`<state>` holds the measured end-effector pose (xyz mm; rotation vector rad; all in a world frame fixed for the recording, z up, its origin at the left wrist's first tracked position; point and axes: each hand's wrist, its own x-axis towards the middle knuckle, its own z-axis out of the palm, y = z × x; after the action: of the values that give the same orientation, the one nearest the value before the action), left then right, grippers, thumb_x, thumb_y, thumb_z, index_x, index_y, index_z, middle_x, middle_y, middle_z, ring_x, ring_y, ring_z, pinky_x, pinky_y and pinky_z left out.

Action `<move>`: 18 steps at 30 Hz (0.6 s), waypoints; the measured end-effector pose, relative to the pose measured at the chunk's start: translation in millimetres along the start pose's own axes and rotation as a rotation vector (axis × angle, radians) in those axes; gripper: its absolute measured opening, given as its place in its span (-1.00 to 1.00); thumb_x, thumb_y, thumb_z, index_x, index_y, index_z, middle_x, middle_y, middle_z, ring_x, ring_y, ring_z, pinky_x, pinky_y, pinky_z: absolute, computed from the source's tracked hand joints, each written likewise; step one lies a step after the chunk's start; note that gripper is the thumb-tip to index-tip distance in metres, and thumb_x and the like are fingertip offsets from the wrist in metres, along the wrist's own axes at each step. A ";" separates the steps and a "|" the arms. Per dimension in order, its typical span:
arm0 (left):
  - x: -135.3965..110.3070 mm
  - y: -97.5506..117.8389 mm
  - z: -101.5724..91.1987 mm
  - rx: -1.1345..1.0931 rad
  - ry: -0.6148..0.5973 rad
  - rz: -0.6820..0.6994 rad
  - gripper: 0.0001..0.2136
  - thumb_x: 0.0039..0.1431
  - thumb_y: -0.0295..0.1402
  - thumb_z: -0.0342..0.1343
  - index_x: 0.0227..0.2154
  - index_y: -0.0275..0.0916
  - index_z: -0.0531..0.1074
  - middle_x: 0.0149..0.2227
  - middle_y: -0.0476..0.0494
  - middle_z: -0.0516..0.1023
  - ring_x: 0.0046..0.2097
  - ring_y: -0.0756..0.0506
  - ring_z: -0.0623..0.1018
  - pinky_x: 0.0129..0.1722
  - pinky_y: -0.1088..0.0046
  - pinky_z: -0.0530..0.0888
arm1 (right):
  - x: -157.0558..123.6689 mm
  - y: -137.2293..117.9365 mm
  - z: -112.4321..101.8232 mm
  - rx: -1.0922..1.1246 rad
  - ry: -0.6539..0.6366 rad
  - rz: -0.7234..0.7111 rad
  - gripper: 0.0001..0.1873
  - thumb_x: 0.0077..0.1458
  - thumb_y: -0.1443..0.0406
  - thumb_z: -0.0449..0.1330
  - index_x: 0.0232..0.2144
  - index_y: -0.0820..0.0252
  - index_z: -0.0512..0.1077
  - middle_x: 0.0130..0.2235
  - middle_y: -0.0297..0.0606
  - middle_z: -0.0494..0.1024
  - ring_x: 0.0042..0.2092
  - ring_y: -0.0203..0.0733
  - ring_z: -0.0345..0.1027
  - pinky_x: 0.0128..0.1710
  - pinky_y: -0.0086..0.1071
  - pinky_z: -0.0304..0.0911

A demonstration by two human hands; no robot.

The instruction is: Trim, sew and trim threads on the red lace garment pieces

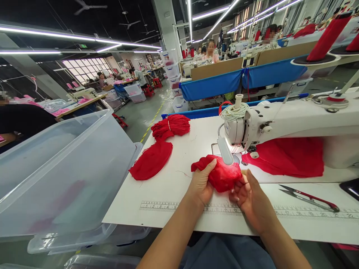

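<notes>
Cloth in hands — likely light, soft, limp, prone to snag. Left hand: fingers pinch left part; right hand: fingers pinch right edge. Best hold — opposite edges.

A ruler on the table reads 1, 2, 3 left of the left hand, 12 between, 20 past the right hand.

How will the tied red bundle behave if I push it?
The red bundle will probably squash, judging by its ruffled fabric. The pale band around it should stop it coming apart. Lying low and broad, it seems unlikely to roll.
</notes>
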<state>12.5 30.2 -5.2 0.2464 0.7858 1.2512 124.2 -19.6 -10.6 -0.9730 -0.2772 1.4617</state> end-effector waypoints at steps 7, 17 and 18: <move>-1.0 -3.5 6.4 0.012 0.003 -0.008 -0.86 -0.07 -0.50 0.37 -0.46 -0.35 0.50 -0.41 -0.11 0.55 -0.36 -0.01 0.55 -0.25 0.50 0.50 | 8.9 10.3 9.0 -0.253 -0.045 -0.156 -0.52 -0.23 -0.02 0.42 -0.54 0.14 0.28 -0.57 -0.46 0.26 -0.54 -0.36 0.05 -0.63 -0.50 -0.01; 22.5 7.4 13.0 -0.015 0.278 -0.098 -0.82 0.10 -0.57 0.20 -0.58 -0.32 0.40 -0.52 -0.10 0.48 -0.48 0.00 0.48 -0.22 0.38 0.53 | -13.5 41.5 6.6 -0.547 -0.064 -0.375 -0.48 -0.05 -0.07 0.26 -0.67 0.13 0.16 -0.63 -0.48 0.07 -0.54 -0.35 -0.12 -0.54 -0.39 -0.16; 22.6 7.4 12.4 -0.011 0.282 -0.103 -0.82 0.10 -0.56 0.20 -0.57 -0.32 0.40 -0.52 -0.10 0.48 -0.48 0.00 0.48 -0.22 0.37 0.53 | -14.6 40.6 5.5 -0.582 -0.075 -0.391 -0.48 -0.03 -0.07 0.24 -0.67 0.13 0.17 -0.64 -0.47 0.07 -0.54 -0.35 -0.11 -0.55 -0.39 -0.16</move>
<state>17.2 56.3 -1.0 0.0189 1.0204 1.2064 89.6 -37.9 -29.6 -1.2391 -0.9320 1.0705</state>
